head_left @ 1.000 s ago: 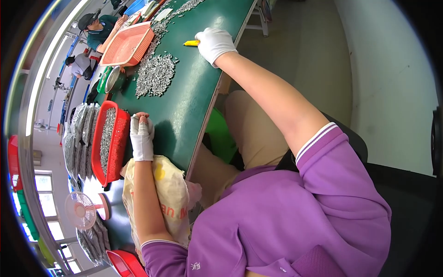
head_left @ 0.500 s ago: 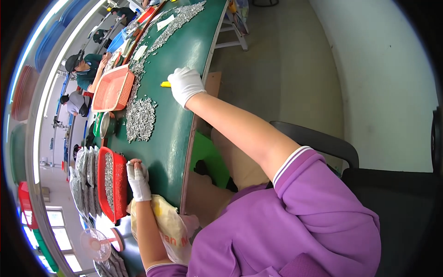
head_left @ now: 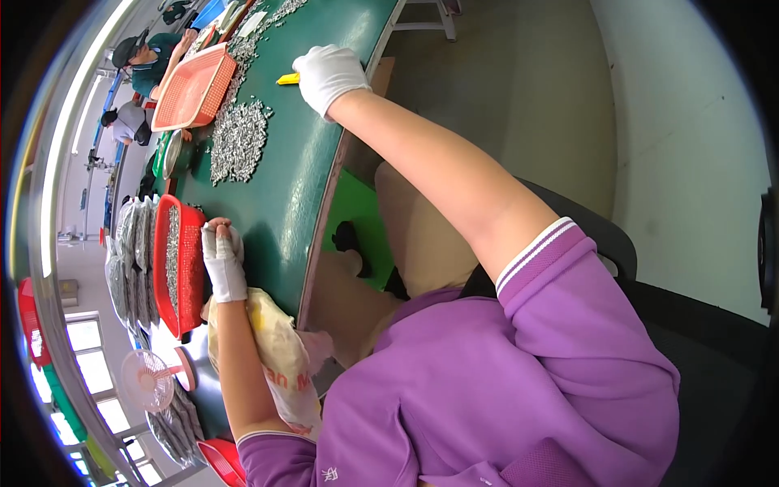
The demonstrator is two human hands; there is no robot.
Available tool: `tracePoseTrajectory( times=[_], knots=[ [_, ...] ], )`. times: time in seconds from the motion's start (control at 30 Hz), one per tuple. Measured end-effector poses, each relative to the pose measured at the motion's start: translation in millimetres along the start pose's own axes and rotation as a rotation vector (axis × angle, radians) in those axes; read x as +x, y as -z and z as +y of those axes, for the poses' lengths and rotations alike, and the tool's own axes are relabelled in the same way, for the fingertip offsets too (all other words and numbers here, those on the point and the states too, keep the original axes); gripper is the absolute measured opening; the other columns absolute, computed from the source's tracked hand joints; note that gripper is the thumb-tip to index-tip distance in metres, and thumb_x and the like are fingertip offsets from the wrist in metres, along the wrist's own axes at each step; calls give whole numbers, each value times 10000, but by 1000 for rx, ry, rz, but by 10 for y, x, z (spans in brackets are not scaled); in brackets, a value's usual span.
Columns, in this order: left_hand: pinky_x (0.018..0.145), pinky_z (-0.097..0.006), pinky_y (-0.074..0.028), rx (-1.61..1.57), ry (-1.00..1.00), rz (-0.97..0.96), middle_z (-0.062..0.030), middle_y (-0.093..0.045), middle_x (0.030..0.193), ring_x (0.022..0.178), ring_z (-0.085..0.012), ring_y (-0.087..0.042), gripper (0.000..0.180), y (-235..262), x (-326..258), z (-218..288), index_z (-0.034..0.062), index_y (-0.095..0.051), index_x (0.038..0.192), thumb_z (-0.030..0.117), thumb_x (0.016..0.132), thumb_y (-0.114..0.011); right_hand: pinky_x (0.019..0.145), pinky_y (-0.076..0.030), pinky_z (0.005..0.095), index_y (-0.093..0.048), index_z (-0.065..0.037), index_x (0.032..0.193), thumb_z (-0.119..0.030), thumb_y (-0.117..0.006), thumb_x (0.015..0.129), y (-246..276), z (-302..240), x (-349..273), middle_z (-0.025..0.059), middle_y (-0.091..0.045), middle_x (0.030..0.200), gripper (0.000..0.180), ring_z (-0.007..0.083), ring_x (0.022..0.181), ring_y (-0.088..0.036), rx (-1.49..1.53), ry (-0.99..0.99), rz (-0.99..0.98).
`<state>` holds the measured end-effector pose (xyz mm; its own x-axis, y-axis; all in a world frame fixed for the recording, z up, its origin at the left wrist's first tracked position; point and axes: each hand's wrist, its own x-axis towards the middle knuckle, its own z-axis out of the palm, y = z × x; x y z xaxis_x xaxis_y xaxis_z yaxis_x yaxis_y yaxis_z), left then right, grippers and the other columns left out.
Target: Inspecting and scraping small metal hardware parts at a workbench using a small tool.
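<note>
Right hand (head_left: 329,75), white-gloved, arm stretched far out, fingers closed on a small yellow tool (head_left: 287,79) whose tip pokes out on the hand's left side; hand lies on the green counter (head_left: 284,203), close to its near edge. Left hand (head_left: 221,258), also gloved, fingers curled at the rim of a red basket (head_left: 191,268) of small grey metal parts; whether it grips anything, cannot tell. Between the two hands, a loose heap of the same metal parts (head_left: 238,140) on the counter, apart from both, with bare green surface around it and along the counter's curved near edge. Beyond the heap, just left of the right hand, an orange tray (head_left: 193,88). Under the left forearm, a yellowish cloth bag (head_left: 276,357) hangs over the counter edge. Left of the red basket, stacked clear bags of parts (head_left: 130,252). Far end: two other people (head_left: 138,61) seated.
</note>
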<state>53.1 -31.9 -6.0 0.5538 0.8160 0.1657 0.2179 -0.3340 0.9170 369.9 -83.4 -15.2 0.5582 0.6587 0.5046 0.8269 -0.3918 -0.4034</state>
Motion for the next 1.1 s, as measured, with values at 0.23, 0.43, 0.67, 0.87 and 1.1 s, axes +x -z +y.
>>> tracePoseTrajectory(
  times=[0.23, 0.43, 0.67, 0.87, 1.1],
  knots=[
    [442, -185, -205, 29, -2, 61, 73, -360, 638, 507, -24, -286, 169, -15, 30, -5, 102, -522, 998, 267, 997, -483, 687, -545, 330, -733, -113, 867, -129, -644, 789, 42, -1, 5, 81, -709, 885, 120, 235, 866, -690, -9, -21, -54],
    [435, -185, -195, 24, -2, 32, 72, -354, 626, 492, -23, -275, 176, -4, 34, -24, 102, -519, 1015, 271, 1001, -472, 670, -543, 334, -734, -111, 873, -133, -647, 779, 3, 20, 5, 79, -709, 874, 130, 239, 862, -690, -8, -28, -53],
    [437, -186, -192, 41, 11, 62, 74, -353, 626, 492, -21, -265, 175, -35, 30, 12, 104, -524, 1012, 270, 1002, -468, 667, -544, 337, -733, -103, 863, -139, -643, 783, -50, 32, 5, 84, -708, 852, 126, 239, 837, -694, 2, -16, 24],
    [436, -190, -193, 82, 34, 76, 70, -354, 629, 498, -21, -263, 151, -42, 17, 44, 120, -530, 1005, 246, 1003, -446, 686, -541, 395, -728, -115, 851, -264, -642, 804, -10, 34, 31, 134, -692, 831, 178, 300, 797, -683, 92, 12, 39],
    [452, -189, -231, 48, 63, 61, 52, -365, 655, 523, -38, -317, 160, -36, 26, 33, 84, -530, 1025, 223, 1005, -453, 699, -536, 431, -714, -105, 795, -205, -540, 850, 47, 91, 0, 158, -680, 812, 209, 332, 787, -671, 129, 86, 104]
  ],
)
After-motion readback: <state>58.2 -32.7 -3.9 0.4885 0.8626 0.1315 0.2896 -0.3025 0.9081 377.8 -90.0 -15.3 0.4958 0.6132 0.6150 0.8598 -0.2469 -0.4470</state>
